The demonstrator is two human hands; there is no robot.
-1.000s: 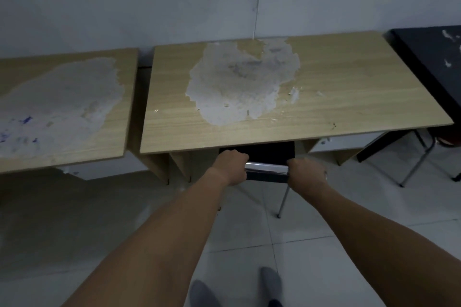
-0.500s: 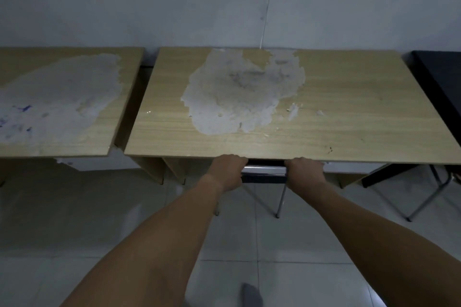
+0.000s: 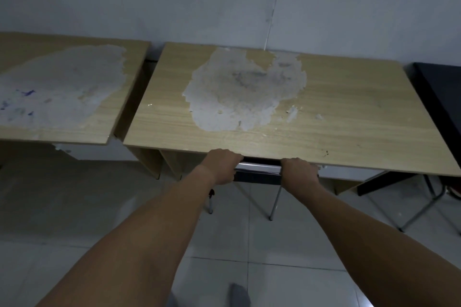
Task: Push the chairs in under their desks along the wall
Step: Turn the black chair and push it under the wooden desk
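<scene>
A wooden desk [image 3: 349, 117] with a large worn white patch stands against the wall in the middle. Under its front edge sits a chair [image 3: 258, 170] with a chrome top rail and a black back; only that rail, a strip of the back and two metal legs show. My left hand [image 3: 223, 166] grips the rail's left end. My right hand [image 3: 299, 172] grips its right end. Both hands lie right at the desk's front edge. The chair's seat is hidden under the desktop.
A second worn wooden desk [image 3: 119, 87] stands to the left with a narrow gap between. A black table [image 3: 439, 90] stands at the right, with metal legs [image 3: 424, 209] below it. The floor is pale tile. My feet show at the bottom.
The chair has slid forward under the desk: more of its black back showed before, now only the rail and a strip. My hands moved with it up to the desk edge.
</scene>
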